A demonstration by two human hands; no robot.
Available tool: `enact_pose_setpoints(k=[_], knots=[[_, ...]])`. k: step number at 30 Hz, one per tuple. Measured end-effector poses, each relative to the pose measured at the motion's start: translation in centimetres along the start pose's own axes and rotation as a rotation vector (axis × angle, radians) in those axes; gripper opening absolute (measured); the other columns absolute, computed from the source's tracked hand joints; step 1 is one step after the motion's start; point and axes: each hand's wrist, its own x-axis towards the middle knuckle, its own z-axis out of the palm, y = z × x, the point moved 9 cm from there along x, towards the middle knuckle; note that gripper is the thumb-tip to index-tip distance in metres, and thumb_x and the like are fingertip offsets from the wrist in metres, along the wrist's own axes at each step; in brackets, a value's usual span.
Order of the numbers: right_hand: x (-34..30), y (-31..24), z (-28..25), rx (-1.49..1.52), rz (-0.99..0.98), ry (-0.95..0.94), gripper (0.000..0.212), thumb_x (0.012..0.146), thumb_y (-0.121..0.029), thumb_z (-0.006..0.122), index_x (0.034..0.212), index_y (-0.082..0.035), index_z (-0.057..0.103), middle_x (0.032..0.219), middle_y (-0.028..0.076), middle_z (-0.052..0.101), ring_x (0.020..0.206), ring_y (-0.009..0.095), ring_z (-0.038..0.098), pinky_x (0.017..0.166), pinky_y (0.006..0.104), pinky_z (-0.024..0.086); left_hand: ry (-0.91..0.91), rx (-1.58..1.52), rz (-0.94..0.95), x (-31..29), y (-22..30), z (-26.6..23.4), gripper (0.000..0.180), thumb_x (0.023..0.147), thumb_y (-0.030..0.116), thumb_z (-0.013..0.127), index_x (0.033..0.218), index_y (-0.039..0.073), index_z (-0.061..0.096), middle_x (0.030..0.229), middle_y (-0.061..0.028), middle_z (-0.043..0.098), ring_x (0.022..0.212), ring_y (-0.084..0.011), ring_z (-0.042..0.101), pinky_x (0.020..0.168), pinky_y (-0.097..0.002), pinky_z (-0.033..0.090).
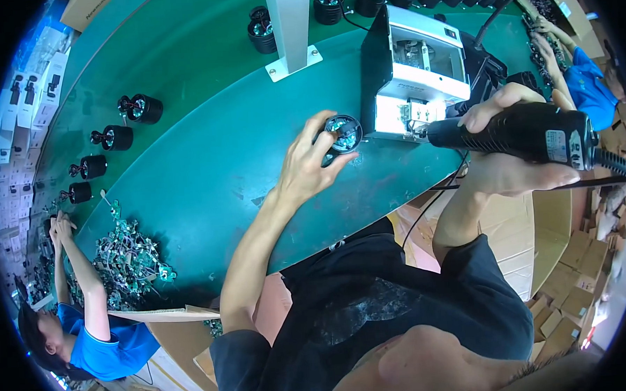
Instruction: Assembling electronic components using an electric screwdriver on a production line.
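My left hand (303,159) grips a round black housing (357,139) on the green workbench, fingers and thumb wrapped around its rim. Inside the housing's open top a circuit board shows, partly covered by a fingertip. In my right hand (504,174) is a black electric screwdriver (523,134), lying nearly level with its nose pointing left. That nose reaches the lit front of a white and black screw feeder (430,82), just right of the housing. Whether the bit touches a screw there is too small to tell.
Black housings (118,137) stand along the far green strip, left and right of a white metal post (292,36). A heap of wired circuit boards (131,259) lies at the left. Co-workers in blue work at both ends. Cables run beneath the screwdriver; cardboard boxes (561,282) are at right.
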Motion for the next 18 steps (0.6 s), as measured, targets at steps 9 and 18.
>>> enact_pose_setpoints(k=[9, 18], knots=[[-2.3, 0.0, 4.0, 0.085, 0.004, 0.102, 0.079, 0.095, -0.074, 0.035, 0.145, -0.013, 0.04, 0.103, 0.024, 0.064, 0.055, 0.025, 0.067, 0.04, 0.0317, 0.055, 0.02, -0.027, 0.033, 0.4, 0.0, 0.3, 0.036, 0.073, 0.015, 0.085, 0.092, 0.001, 0.056, 0.128, -0.0165, 0.059, 0.094, -0.031, 0.066, 0.079, -0.0375, 0.055], [-2.2, 2.1, 6.1, 0.026, 0.0, 0.172, 0.079, 0.094, -0.075, 0.035, 0.146, -0.017, 0.039, 0.095, 0.019, 0.061, 0.053, 0.023, 0.064, 0.04, 0.0321, 0.055, 0.027, -0.039, 0.05, 0.4, -0.1, 0.2, 0.037, 0.073, 0.014, 0.083, 0.095, 0.003, 0.055, 0.127, -0.0158, 0.057, 0.09, -0.0321, 0.066, 0.078, -0.0405, 0.055]])
